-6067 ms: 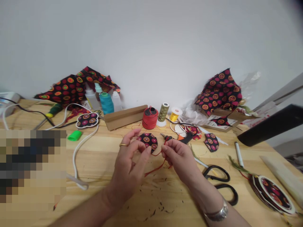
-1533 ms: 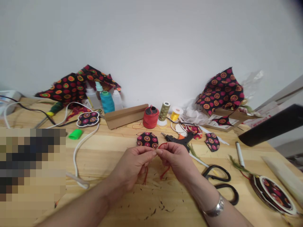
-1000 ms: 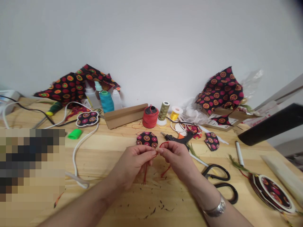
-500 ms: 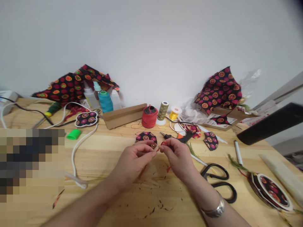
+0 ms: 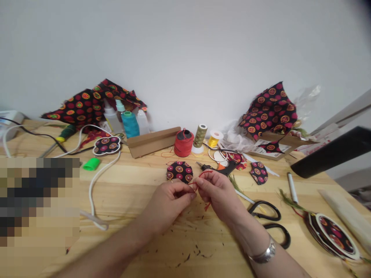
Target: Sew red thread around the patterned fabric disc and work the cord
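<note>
Pinching a red cord loop between left hand and right hand, fingers curled and grasping it, though the exact grip looks partly hidden. Lying just beyond the fingertips on a wooden table, a round dotted fabric disc, just beside a glue gun and near a red spool.

There's a hot glue gun lying on the pine table. Black-handled scissors sit off to the right, and a teal thread cone stands by the wall
</note>
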Motion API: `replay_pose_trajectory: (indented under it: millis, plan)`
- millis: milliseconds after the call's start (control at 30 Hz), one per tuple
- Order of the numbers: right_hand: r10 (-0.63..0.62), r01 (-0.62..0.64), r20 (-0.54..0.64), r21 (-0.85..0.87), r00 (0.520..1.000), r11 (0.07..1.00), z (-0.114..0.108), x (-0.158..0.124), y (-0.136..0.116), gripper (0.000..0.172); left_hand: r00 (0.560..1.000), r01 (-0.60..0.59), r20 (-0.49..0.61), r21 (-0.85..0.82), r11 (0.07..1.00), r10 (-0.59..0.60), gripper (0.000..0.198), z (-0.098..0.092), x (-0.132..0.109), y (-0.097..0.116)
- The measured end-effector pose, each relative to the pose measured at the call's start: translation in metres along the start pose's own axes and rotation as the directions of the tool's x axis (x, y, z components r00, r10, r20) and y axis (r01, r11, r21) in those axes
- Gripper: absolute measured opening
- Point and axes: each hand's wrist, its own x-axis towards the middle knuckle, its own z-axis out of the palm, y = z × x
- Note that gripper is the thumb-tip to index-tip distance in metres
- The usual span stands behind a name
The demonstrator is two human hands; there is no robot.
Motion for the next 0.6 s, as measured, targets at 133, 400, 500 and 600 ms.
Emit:
replay_pose_trajectory:
  millis: [133,400,500,600]
  plan:
    - [-0.019,0.019,-0.017,-0.030,1.000,0.999,-0.0011,0.0003,-0.0024,0.021,0.989,-0.137,-0.036,0.129,0.982,0.143,0.018,-0.0019,-0.0010,0.0029]
    - [-0.027,0.022,-0.031,-0.150,0.999,0.989,-0.0019,-0.0013,-0.0047,0.021,0.721,-0.419,-0.442,0.335,0.844,0.533,0.011,-0.0083,-0.0081,0.0067]
    - [-0.013,0.011,-0.013,-0.171,1.000,0.985,-0.0008,-0.0027,-0.0067,0.021,0.753,-0.439,-0.467,0.167,0.883,0.462,0.011,-0.0057,-0.0060,0.0045]
    - [-0.002,0.004,0.010,-0.195,1.000,0.981,-0.0007,-0.0040,-0.0082,0.019,0.908,-0.333,-0.290,-0.057,0.941,0.304,0.026,-0.0031,-0.0028,0.0020]
